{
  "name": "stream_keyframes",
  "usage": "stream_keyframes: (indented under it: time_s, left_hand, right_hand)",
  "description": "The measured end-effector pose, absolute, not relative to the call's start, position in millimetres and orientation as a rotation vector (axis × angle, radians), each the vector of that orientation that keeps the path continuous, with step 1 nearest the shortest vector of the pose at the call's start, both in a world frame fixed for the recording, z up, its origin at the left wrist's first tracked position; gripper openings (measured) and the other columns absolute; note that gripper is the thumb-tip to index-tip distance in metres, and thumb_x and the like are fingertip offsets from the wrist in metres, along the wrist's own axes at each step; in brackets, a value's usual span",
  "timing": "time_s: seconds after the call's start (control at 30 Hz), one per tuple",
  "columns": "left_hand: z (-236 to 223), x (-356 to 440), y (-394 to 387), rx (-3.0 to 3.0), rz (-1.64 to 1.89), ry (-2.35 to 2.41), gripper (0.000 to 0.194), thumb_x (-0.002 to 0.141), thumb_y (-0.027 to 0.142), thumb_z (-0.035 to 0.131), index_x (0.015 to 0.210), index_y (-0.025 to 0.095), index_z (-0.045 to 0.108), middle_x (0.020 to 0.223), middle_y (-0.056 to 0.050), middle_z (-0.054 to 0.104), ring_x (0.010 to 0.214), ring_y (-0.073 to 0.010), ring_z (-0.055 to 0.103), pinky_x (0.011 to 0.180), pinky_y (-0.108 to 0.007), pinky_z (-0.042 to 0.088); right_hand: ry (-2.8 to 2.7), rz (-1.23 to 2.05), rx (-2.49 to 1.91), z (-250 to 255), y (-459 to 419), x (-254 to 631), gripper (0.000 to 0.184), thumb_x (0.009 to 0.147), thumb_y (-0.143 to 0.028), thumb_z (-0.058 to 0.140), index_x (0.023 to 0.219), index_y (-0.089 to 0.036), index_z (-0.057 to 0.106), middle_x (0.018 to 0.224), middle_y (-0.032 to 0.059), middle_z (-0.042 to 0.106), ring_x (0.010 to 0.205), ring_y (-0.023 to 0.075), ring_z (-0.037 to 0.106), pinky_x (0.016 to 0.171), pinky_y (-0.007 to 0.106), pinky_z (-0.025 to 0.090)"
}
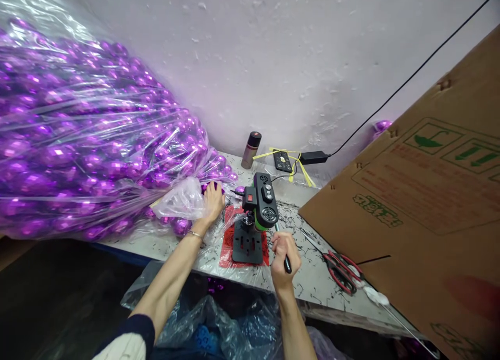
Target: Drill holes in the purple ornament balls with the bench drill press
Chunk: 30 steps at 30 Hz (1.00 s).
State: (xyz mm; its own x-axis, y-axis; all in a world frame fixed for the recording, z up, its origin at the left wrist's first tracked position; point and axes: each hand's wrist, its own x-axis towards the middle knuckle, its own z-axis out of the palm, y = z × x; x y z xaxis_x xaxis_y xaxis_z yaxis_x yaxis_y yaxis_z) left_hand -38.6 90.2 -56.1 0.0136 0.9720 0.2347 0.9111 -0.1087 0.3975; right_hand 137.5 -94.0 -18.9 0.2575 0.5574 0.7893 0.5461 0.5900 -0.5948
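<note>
Purple balls (117, 167), lever machine (266, 202)

Left: purple balls, clear bag (183, 198). Left hand (214, 201): fingers curled over balls, hold uncertain. Centre: lever machine, red sheet (227, 253) beneath. Right hand (286, 253): fingers closed round black handle (288, 266). Right: scissors (326, 256), carton (390, 193).

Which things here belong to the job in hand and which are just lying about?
Apparently in use:
- purple balls, touched by the left hand
- black machine
- handle, gripped by the right hand

Apparently just lying about:
- scissors
- dark-capped bottle
- yellow strips
</note>
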Motion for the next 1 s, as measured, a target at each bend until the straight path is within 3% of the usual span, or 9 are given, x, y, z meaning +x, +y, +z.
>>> stream_keyframes:
  time_s: [0.13, 0.33, 0.53, 0.63, 0.73, 0.9, 1.0]
  left_hand:
    - [-51, -30, 105, 2.133, 0.579, 1.968, 0.041, 0.095, 0.021, 0.062, 0.133, 0.011, 0.054, 0.133, -0.023, 0.06, 0.123, -0.0336, 0.062, 0.107, -0.045, 0.047]
    - [-49, -39, 102, 1.978, 0.549, 1.937, 0.052, 0.096, 0.04, 0.064, 0.136, 0.009, 0.052, 0.117, -0.025, 0.072, 0.115, -0.0373, 0.069, 0.095, -0.043, 0.053]
    - [-74, -55, 37, 1.384, 1.031, 1.585, 0.053, 0.097, 0.062, 0.053, 0.123, 0.017, 0.067, 0.118, -0.015, 0.075, 0.115, -0.0333, 0.07, 0.103, -0.047, 0.052]
    - [-89, -47, -6, 1.092, 1.149, 1.311, 0.059, 0.093, 0.069, 0.055, 0.119, 0.017, 0.068, 0.111, -0.012, 0.076, 0.104, -0.03, 0.073, 0.092, -0.044, 0.06]
    - [-100, -27, -37, 0.883, 1.221, 1.086, 0.06, 0.089, 0.065, 0.064, 0.124, 0.017, 0.062, 0.116, -0.013, 0.074, 0.103, -0.0274, 0.074, 0.086, -0.042, 0.063]
    - [-121, 5, -56, 1.063, 1.351, 1.039, 0.061, 0.088, 0.056, 0.07, 0.131, 0.019, 0.051, 0.126, -0.014, 0.07, 0.115, -0.0249, 0.071, 0.101, -0.041, 0.057]
    - [-134, 12, -59, 1.343, 1.34, 1.139, 0.06, 0.087, 0.053, 0.072, 0.133, 0.019, 0.053, 0.132, -0.015, 0.067, 0.124, -0.0285, 0.066, 0.109, -0.046, 0.052]
  right_hand:
    - [-1.37, 0.007, -1.04, -21, -94, 137, 0.035, 0.102, -0.015, 0.042, 0.068, -0.022, 0.048, 0.07, -0.0002, 0.056, 0.068, 0.0133, 0.056, 0.059, 0.029, 0.039]
    - [-1.385, 0.001, -1.036, -17, -95, 137, 0.033, 0.102, -0.014, 0.043, 0.071, -0.021, 0.05, 0.071, -0.0007, 0.056, 0.066, 0.0129, 0.055, 0.059, 0.029, 0.039]
    - [-1.389, 0.024, -1.019, -10, -95, 136, 0.033, 0.102, -0.015, 0.042, 0.071, -0.022, 0.05, 0.07, -0.0016, 0.055, 0.064, 0.0121, 0.054, 0.059, 0.028, 0.039]
    - [-1.376, 0.043, -1.025, -4, -95, 135, 0.035, 0.103, -0.016, 0.042, 0.069, -0.022, 0.048, 0.07, -0.0011, 0.054, 0.067, 0.013, 0.055, 0.062, 0.029, 0.04]
    - [-1.377, 0.065, -1.07, 2, -95, 135, 0.037, 0.103, -0.019, 0.042, 0.067, -0.023, 0.046, 0.07, -0.0003, 0.055, 0.068, 0.014, 0.055, 0.063, 0.031, 0.041]
    - [-1.396, 0.069, -1.094, 5, -96, 137, 0.036, 0.104, -0.022, 0.042, 0.068, -0.023, 0.047, 0.07, -0.0004, 0.055, 0.067, 0.0141, 0.055, 0.063, 0.031, 0.041]
    - [-1.41, 0.069, -1.078, 5, -96, 138, 0.036, 0.104, -0.021, 0.042, 0.068, -0.023, 0.047, 0.07, -0.0001, 0.056, 0.069, 0.0144, 0.056, 0.064, 0.031, 0.043]
